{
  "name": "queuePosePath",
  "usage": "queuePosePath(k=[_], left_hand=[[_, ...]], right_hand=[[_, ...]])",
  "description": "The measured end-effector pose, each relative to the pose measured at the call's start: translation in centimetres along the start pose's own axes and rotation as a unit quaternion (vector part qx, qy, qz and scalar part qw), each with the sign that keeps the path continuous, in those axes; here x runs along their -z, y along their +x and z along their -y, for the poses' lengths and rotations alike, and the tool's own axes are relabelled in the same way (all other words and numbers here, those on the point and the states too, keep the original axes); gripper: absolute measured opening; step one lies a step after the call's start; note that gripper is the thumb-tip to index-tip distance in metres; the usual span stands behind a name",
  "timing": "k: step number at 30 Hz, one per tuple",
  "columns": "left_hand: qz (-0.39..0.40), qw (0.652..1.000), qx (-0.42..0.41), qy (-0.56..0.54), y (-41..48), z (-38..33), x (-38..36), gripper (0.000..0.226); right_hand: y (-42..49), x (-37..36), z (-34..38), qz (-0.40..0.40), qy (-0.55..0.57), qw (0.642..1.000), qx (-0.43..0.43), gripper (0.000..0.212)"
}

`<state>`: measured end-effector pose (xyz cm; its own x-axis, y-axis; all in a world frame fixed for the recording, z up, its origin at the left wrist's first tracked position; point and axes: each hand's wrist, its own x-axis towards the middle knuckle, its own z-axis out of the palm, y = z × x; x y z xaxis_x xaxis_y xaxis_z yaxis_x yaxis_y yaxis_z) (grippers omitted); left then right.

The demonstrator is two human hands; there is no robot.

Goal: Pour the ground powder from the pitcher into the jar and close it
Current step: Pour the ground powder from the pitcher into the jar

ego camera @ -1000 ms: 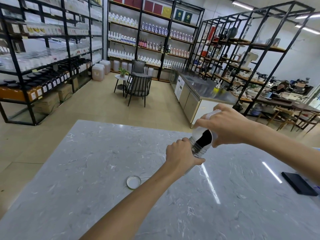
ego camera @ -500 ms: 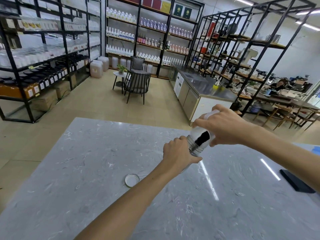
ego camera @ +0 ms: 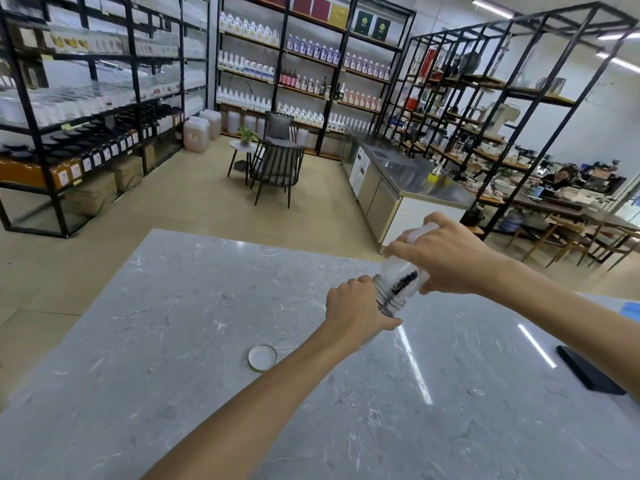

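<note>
With my left hand [ego camera: 356, 306] wrapped round the jar [ego camera: 389, 301] above the worktop [ego camera: 173, 341] and my right hand [ego camera: 446, 261] clasping the tilted pitcher [ego camera: 403, 271], I should hold mouth over mouth, tip slowly so the dark powder [ego camera: 403, 280] lands inside, the lid [ego camera: 262, 357] waiting nearby.

Less dark powder [ego camera: 403, 281] in the tipped pitcher [ego camera: 401, 271] than before.
</note>
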<state>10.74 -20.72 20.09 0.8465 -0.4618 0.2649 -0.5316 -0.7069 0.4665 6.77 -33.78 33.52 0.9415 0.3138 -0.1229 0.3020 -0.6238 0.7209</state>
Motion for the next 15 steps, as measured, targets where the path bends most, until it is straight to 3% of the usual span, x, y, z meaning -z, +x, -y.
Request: queuePosePath(k=[15], left_hand=[[-0.011, 1.000, -0.007, -0.028, 0.0, -0.4, -1.5, 0.074]], right_hand=[[-0.7, 1.1, 0.8, 0.022, -0.068, 0.997, 0.032, 0.080]])
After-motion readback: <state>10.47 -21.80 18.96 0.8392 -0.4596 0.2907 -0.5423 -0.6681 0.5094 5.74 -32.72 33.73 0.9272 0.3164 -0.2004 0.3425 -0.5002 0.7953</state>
